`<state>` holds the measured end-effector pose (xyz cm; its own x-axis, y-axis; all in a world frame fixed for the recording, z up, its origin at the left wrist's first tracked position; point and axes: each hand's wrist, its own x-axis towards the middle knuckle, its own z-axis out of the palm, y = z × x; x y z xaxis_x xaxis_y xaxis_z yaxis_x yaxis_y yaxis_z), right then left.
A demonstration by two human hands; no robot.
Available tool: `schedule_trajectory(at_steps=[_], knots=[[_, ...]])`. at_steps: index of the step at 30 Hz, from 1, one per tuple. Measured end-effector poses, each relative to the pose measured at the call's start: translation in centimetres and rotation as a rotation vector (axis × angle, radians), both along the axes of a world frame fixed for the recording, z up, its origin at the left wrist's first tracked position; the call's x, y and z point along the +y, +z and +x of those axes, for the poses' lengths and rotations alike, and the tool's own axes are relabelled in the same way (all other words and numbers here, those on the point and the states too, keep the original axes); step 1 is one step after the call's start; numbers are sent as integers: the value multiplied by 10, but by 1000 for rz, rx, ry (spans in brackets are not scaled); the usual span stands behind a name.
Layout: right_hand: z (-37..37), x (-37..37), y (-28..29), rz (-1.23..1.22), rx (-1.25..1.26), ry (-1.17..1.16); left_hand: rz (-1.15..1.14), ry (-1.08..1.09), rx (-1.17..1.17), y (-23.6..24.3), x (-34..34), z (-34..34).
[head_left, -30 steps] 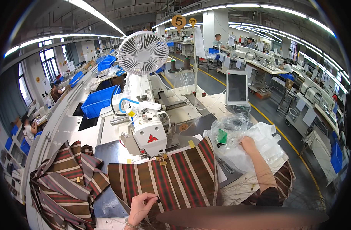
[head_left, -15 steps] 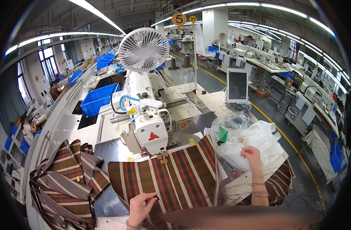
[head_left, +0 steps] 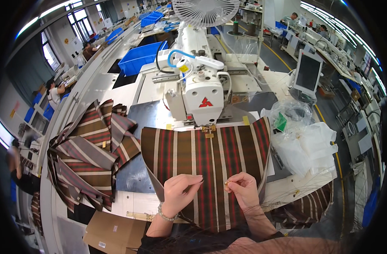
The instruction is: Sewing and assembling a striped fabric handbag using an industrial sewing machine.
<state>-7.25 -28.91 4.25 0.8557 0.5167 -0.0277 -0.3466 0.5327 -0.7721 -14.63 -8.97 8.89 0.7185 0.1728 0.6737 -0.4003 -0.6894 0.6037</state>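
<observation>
Over brown, red and cream striped cloth (head_left: pixel 172 148), a small gold-coloured piece (head_left: pixel 226 183) is being pinched by the right hand (head_left: pixel 244 191) right of one lengthwise cream stripe (head_left: pixel 215 154), the fingertips of the left hand (head_left: pixel 179 193) being held together left of it.

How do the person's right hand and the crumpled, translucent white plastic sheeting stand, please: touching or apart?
Apart: the head view shows brown-and-red striped fabric between the right hand and the plastic sheeting.

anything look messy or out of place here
Nothing clearly looks spilled or damaged. Crumpled plastic sprawls at the right, and the striped fabric heap at the left is rumpled, unlike the smoother striped piece before the sewing machine.
</observation>
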Motion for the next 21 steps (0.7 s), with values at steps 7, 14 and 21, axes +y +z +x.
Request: schedule_trajectory(at_steps=[7,14,21], knots=[[-10,11,-5,-59,69,-22,147,-91,-114,-3,-10,-10],[-16,11,5,-163,11,-97,204,-240,-212,-2,-23,-11],[-22,10,9,-225,-234,-173,453,-280,-230,-9,-24,-9]])
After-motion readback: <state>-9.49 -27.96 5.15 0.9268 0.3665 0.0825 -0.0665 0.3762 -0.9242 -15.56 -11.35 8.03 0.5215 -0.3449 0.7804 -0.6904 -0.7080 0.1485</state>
